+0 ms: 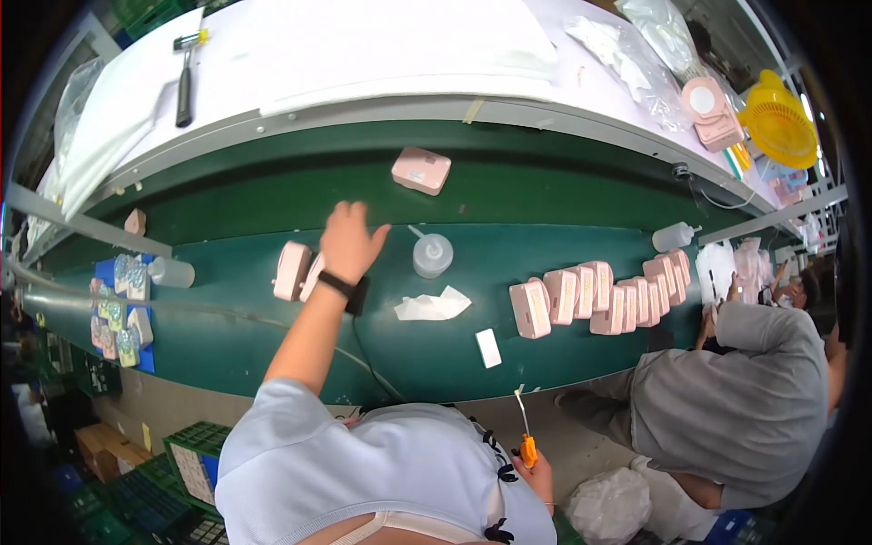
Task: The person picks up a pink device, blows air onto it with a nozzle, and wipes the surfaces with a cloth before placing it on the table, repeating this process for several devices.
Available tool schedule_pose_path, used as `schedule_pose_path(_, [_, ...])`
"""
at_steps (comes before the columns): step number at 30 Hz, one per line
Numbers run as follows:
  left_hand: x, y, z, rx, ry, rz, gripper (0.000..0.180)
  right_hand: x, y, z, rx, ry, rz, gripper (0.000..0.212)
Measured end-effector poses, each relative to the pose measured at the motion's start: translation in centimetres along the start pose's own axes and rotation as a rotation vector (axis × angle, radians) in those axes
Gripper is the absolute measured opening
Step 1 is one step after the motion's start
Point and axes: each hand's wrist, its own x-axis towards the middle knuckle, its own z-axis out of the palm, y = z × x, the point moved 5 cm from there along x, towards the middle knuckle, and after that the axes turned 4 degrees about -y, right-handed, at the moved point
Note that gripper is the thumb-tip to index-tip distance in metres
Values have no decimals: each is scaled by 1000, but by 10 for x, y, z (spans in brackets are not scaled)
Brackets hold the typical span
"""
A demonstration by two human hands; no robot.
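My left hand (350,238) is stretched out over the green bench, fingers apart, with nothing seen in it. Beneath and beside it stand pink box-shaped devices (292,271), one partly hidden by my wrist. Beyond the hand lies a single pink device (421,171) on the darker green strip. Low by my body, my right hand (538,477) is closed around an orange-handled tool (528,451) with a thin shaft and a pale tip; its exact kind is unclear. A squeeze bottle (433,254), a crumpled white wipe (434,305) and a small white block (488,348) lie between.
A row of pink devices (530,309) runs right, toward a co-worker in grey (727,391). Another bottle (674,237) lies beyond it. Wrapped pieces on blue trays (145,357) sit left. The raised shelf (363,54) holds a hammer (185,86) and a yellow basket (779,123).
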Motion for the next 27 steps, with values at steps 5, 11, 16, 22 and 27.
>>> schedule_pose_path(5, [103, 4, 137, -148, -168, -97, 102, -18, 6, 9, -18, 22, 58, 30])
schedule_pose_path(11, [158, 41, 191, 39, -170, -203, 132, -61, 53, 35, 47, 79, 158, 32])
schedule_pose_path(16, [151, 50, 144, -55, -327, -176, 130, -59, 52, 36, 125, 73, 174, 32])
schedule_pose_path(22, [88, 22, 31, -49, -28, 131, 122, -13, -43, -8, -101, 17, -80, 34])
schedule_pose_path(27, [-36, 30, -103, -42, 313, 332, 119, 31, -132, -37, -328, -84, -529, 35])
